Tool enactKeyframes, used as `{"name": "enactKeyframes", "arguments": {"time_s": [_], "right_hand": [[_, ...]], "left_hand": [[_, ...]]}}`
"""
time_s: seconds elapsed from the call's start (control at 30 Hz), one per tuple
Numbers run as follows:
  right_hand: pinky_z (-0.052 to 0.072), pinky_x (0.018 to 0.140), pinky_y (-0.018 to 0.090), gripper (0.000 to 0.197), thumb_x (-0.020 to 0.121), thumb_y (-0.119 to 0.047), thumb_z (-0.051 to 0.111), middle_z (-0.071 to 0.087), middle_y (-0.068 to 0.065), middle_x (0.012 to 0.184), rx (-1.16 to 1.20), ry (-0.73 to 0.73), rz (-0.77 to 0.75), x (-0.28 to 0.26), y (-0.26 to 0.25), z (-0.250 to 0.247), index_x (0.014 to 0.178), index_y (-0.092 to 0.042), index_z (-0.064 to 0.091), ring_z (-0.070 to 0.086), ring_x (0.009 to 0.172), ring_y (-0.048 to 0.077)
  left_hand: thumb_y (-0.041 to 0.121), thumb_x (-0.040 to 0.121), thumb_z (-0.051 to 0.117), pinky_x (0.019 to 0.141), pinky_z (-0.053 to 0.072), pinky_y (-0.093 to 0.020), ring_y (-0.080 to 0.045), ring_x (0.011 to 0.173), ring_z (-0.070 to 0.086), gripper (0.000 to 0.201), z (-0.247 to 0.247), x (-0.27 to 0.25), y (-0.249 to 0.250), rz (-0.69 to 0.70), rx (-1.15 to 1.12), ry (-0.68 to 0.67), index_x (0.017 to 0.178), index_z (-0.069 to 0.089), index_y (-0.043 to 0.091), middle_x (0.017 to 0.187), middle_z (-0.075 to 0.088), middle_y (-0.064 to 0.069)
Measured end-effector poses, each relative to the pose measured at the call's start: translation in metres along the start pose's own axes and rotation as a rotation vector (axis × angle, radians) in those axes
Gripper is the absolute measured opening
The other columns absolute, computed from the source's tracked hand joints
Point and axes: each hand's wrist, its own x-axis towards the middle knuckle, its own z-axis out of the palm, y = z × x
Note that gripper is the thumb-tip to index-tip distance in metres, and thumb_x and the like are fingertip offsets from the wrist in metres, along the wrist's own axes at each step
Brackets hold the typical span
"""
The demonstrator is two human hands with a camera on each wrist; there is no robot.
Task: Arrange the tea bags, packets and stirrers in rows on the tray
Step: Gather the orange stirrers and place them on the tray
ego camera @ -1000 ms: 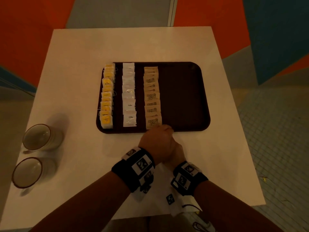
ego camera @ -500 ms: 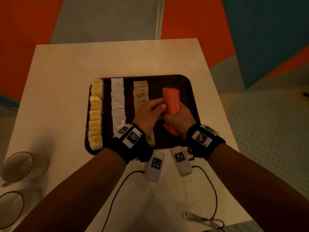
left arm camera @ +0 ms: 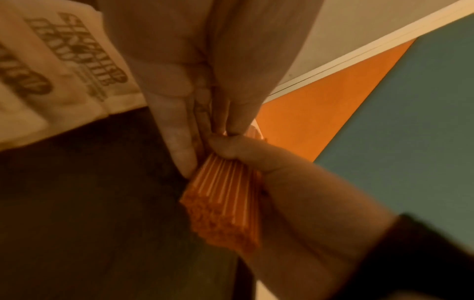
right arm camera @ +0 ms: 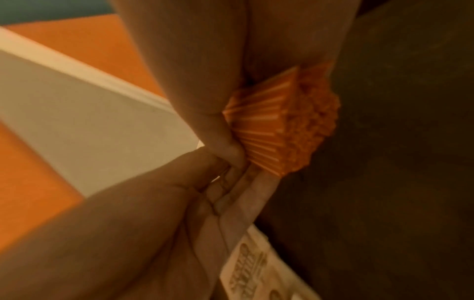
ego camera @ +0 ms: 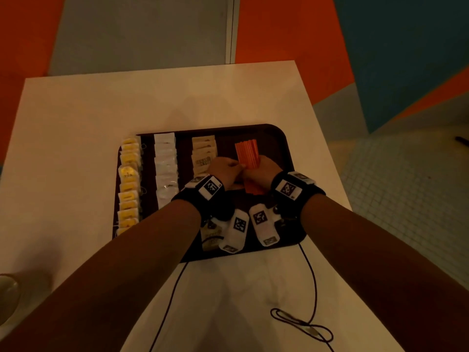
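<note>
Gripping the orange stirrers (ego camera: 247, 156) as one bundle, the right hand (ego camera: 264, 168) wraps them over the dark tray (ego camera: 284, 138); the left hand (ego camera: 224, 170) pinches their side, brown packets (ego camera: 203, 156) just beside its knuckles.

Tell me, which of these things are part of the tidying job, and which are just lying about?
Part of the job:
- tray
- yellow tea bags
- white packets
- brown packets
- orange stirrers, held by left hand and right hand

Just lying about:
- cup at the table's edge
- black cable
- table
</note>
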Motion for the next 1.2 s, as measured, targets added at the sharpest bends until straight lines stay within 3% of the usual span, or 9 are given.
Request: {"name": "enactKeyframes", "arguments": {"time_s": [0.13, 0.27, 0.37, 0.43, 0.53, 0.7, 0.8, 0.97, 1.2], "right_hand": [[0.049, 0.069, 0.031, 0.031, 0.083, -0.024, 0.062, 0.060, 0.012, 0.095, -0.077, 0.100, -0.007, 0.003, 0.004, -0.003, 0.106, -0.003, 0.058, 0.060, 0.089, 0.027], [0.048, 0.090, 0.047, 0.034, 0.084, -0.030, 0.056, 0.061, 0.021, 0.108, -0.267, 0.195, 0.010, 0.008, 0.012, -0.008, 0.102, -0.001, 0.061, 0.058, 0.100, 0.037], [0.041, 0.097, 0.045, 0.030, 0.087, -0.027, 0.051, 0.055, 0.021, 0.114, -0.434, 0.254, 0.017, 0.007, 0.020, -0.014, 0.106, -0.004, 0.057, 0.050, 0.107, 0.037], [0.045, 0.093, 0.042, 0.035, 0.086, -0.025, 0.052, 0.051, 0.022, 0.119, -0.396, 0.277, -0.005, 0.007, 0.024, -0.018, 0.115, -0.005, 0.052, 0.051, 0.105, 0.036], [0.046, 0.082, 0.037, 0.030, 0.085, -0.020, 0.054, 0.056, 0.022, 0.111, -0.422, 0.310, -0.066, 0.005, 0.027, -0.025, 0.108, -0.001, 0.054, 0.055, 0.099, 0.035], [0.045, 0.077, 0.035, 0.024, 0.089, -0.011, 0.049, 0.062, 0.021, 0.106, -0.472, 0.311, -0.129, 0.001, 0.027, -0.034, 0.104, 0.004, 0.060, 0.058, 0.095, 0.033], [0.046, 0.080, 0.035, 0.027, 0.088, -0.009, 0.049, 0.063, 0.020, 0.109, -0.469, 0.303, -0.129, 0.000, 0.029, -0.038, 0.108, 0.004, 0.061, 0.060, 0.097, 0.032], [0.047, 0.079, 0.033, 0.027, 0.088, -0.008, 0.046, 0.064, 0.018, 0.110, -0.482, 0.293, -0.130, -0.002, 0.032, -0.039, 0.108, 0.001, 0.062, 0.060, 0.097, 0.030], [0.041, 0.077, 0.032, 0.027, 0.087, -0.002, 0.045, 0.062, 0.023, 0.108, -0.456, 0.340, -0.164, -0.010, 0.035, -0.036, 0.107, 0.007, 0.060, 0.058, 0.097, 0.033]], "left_hand": [[0.012, 0.089, 0.057, 0.075, 0.058, -0.041, -0.031, 0.092, 0.066, 0.018, 0.003, 0.011, 0.002, 0.005, 0.113, 0.039, 0.095, 0.065, -0.003, 0.102, 0.066, -0.020], [0.011, 0.088, 0.058, 0.077, 0.057, -0.044, -0.033, 0.086, 0.068, 0.013, 0.003, 0.017, 0.002, 0.009, 0.253, 0.049, 0.082, 0.063, 0.001, 0.096, 0.068, -0.022], [0.007, 0.085, 0.060, 0.079, 0.056, -0.049, -0.036, 0.087, 0.067, 0.002, 0.001, 0.022, 0.001, 0.045, 0.375, 0.072, 0.085, 0.058, 0.005, 0.098, 0.067, -0.024], [0.006, 0.083, 0.060, 0.078, 0.056, -0.049, -0.037, 0.089, 0.065, 0.005, 0.000, 0.025, 0.000, 0.104, 0.487, 0.104, 0.082, 0.056, 0.009, 0.099, 0.065, -0.024], [0.003, 0.082, 0.058, 0.075, 0.055, -0.052, -0.040, 0.087, 0.064, 0.031, 0.000, 0.027, -0.001, 0.163, 0.551, 0.119, 0.060, 0.043, 0.018, 0.091, 0.064, -0.024], [0.003, 0.084, 0.054, 0.078, 0.055, -0.044, -0.034, 0.085, 0.064, 0.036, 0.000, 0.029, 0.001, 0.153, 0.701, 0.132, 0.055, 0.039, 0.018, 0.072, 0.055, -0.010], [0.000, 0.086, 0.049, 0.077, 0.049, -0.035, -0.031, 0.094, 0.061, 0.026, -0.003, 0.028, 0.002, 0.168, 0.803, 0.153, 0.063, 0.053, 0.011, 0.086, 0.063, -0.014], [-0.001, 0.088, 0.047, 0.084, 0.051, -0.036, -0.033, 0.102, 0.060, 0.023, -0.008, 0.034, 0.000, 0.165, 0.845, 0.150, 0.104, 0.064, -0.004, 0.114, 0.062, -0.021], [0.001, 0.089, 0.046, 0.082, 0.048, -0.037, -0.034, 0.100, 0.060, 0.023, -0.010, 0.032, -0.004, 0.230, 0.864, 0.189, 0.101, 0.064, -0.005, 0.108, 0.064, -0.023]]}}
